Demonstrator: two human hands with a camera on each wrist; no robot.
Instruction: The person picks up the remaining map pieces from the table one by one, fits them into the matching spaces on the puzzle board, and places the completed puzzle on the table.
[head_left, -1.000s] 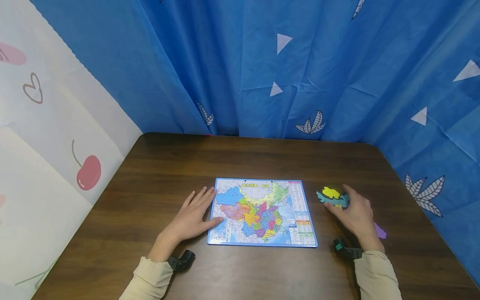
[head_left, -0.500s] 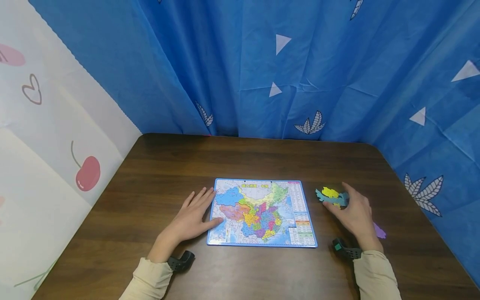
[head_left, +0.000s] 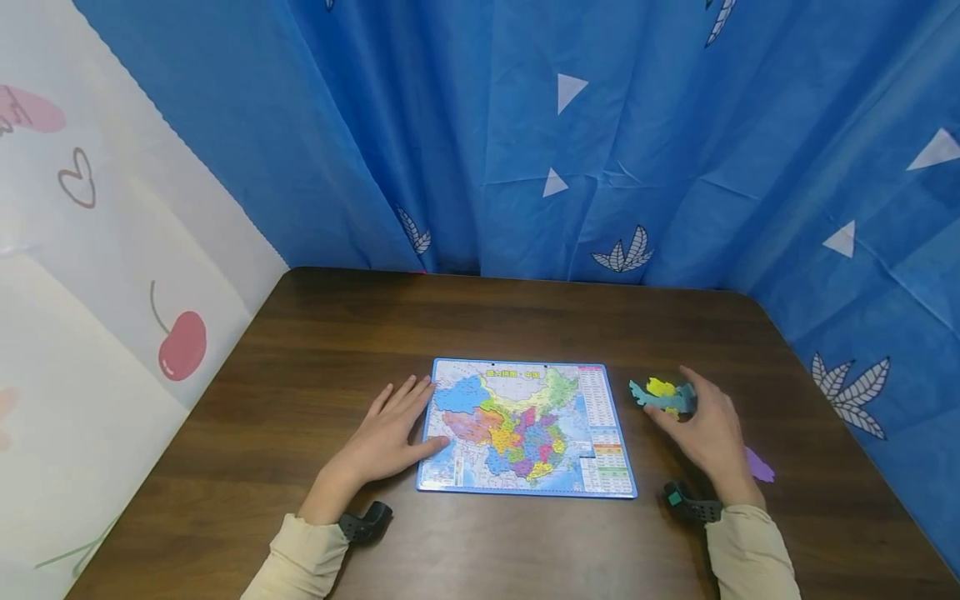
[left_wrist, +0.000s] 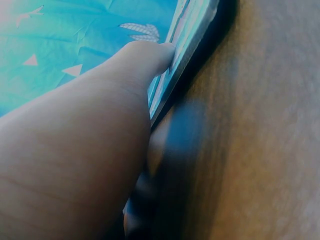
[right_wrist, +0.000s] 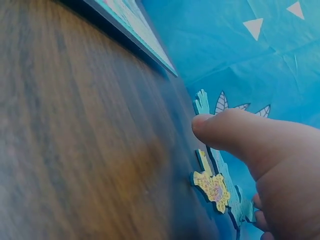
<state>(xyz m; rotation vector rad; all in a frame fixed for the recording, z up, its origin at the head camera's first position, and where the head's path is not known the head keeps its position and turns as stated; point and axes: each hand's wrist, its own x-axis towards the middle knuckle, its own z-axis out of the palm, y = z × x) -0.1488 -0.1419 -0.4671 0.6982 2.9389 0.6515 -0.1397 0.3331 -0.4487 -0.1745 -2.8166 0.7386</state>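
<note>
A magnetic map puzzle board [head_left: 517, 387] with a blue rim lies on the table. My left hand [head_left: 378, 442] rests spread on its left edge; in the left wrist view the thumb [left_wrist: 155, 55] lies over the board's rim. To the right of the board, my right hand [head_left: 705, 425] holds a long teal puzzle piece [head_left: 647, 397] between thumb and fingers. A yellow puzzle piece [head_left: 660, 386] shows behind the teal one, partly covered by it. In the right wrist view, the thumb crosses the teal piece [right_wrist: 220, 162], with a small yellow puzzle piece [right_wrist: 214, 190] below it.
A purple puzzle piece [head_left: 760, 465] lies right of my right wrist. The brown wooden table [head_left: 525, 550] ends at a blue curtain [head_left: 517, 208] behind and a white printed cloth [head_left: 112, 333] on the left.
My right hand has brought the teal piece slightly left, and it now covers more of the yellow piece behind it. The left hand stays on the board.
</note>
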